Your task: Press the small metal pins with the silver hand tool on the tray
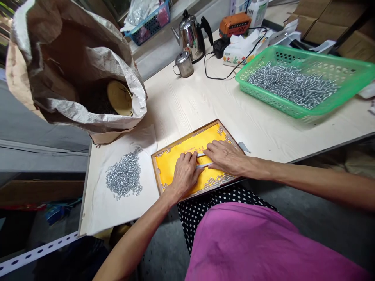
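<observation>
In the head view a shallow brown-rimmed tray [187, 137] with a yellow bottom [168, 166] lies at the table's front edge. My left hand [185, 171] and my right hand [224, 156] are over its middle, fingers closed on opposite ends of two narrow pale strips [204, 166]. The strips run side by side between the hands. Whether anything sits between them is too small to tell. Small metal pins [218, 179] lie along the tray's edges, thickest at the near right. My fingers hide part of the printing on the yellow bottom.
A pile of metal pins [124, 175] lies left on a white cloth [102, 210]. Behind it stands a large open sack [117, 74]. A green basket [263, 99] of pins is at right. A kettle [191, 35], metal cup [184, 64] and orange battery [235, 25] stand behind.
</observation>
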Demonstrator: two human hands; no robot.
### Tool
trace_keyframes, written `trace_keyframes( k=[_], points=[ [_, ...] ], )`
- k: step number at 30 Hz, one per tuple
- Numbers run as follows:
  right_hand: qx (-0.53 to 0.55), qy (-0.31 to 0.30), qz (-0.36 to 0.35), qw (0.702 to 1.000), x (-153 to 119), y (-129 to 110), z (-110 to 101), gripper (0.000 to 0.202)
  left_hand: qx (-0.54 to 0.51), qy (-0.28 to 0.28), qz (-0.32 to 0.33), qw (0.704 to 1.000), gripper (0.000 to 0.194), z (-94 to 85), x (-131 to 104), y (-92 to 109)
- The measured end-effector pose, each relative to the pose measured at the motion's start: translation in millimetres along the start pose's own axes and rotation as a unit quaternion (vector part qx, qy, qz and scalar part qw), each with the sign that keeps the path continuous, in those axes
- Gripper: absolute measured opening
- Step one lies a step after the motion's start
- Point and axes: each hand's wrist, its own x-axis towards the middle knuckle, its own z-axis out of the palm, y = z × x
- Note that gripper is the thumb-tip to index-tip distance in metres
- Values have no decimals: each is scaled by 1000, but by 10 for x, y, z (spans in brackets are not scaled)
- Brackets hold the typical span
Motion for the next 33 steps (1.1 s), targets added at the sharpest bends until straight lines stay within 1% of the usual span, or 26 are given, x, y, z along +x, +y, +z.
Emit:
trace_keyframes(
  k=[2,3,5,8,10,11,13,14,15,16,17,19,21,23,24,26,28,30,31,32,33],
  points=[
    [1,4,-15,1000,-24,-56,44,16,16,-14,-13,1000,37,-20,-18,60],
    [6,1,-26,1000,-30,-79,73,13,22,-20,-19,999,31,-24,-26,84],
    [16,-6,-43,999,-33,-112,128,14,32,-35,-28,998,24,-28,-37,115],
    [20,-10,-42,999,-17,-112,155,14,45,-46,-33,997,20,-28,-39,113],
    [17,1,-24,1000,-3,-71,128,10,47,-32,-32,998,26,-20,-45,92],
    [20,7,-18,1000,4,-38,109,17,47,-15,-29,998,31,-9,-54,82],
    [31,14,-18,999,24,50,86,41,46,31,-8,998,36,29,-89,77],
    [38,13,-22,999,40,102,88,50,48,53,11,997,32,56,-113,87],
    [41,13,-25,999,63,158,101,52,50,70,33,996,26,88,-140,106],
    [41,12,-25,999,94,216,124,47,54,82,53,994,21,122,-166,134],
    [36,14,-22,999,136,273,154,38,57,86,69,992,19,158,-188,169],
    [23,24,-17,999,245,384,219,24,56,74,80,993,20,225,-213,250],
    [16,40,-24,999,374,474,267,24,50,57,71,995,19,279,-210,322],
    [15,52,-32,998,483,527,277,24,44,56,63,995,19,310,-190,359],
    [15,55,-29,998,515,534,266,23,37,65,63,995,18,314,-183,360],
    [11,66,-9,998,513,507,216,20,6,101,69,992,18,298,-191,318],
    [18,77,9,997,416,428,142,18,-38,159,44,986,19,251,-242,222],
    [47,69,-4,996,252,311,78,20,-71,209,-26,975,20,187,-332,92],
    [69,53,-25,996,163,244,60,21,-77,216,-69,971,19,155,-383,25],
    [90,35,-46,994,77,175,58,24,-77,206,-112,969,19,127,-432,-36],
    [103,21,-61,993,3,108,72,27,-74,179,-151,969,21,104,-474,-85]
  ],
)
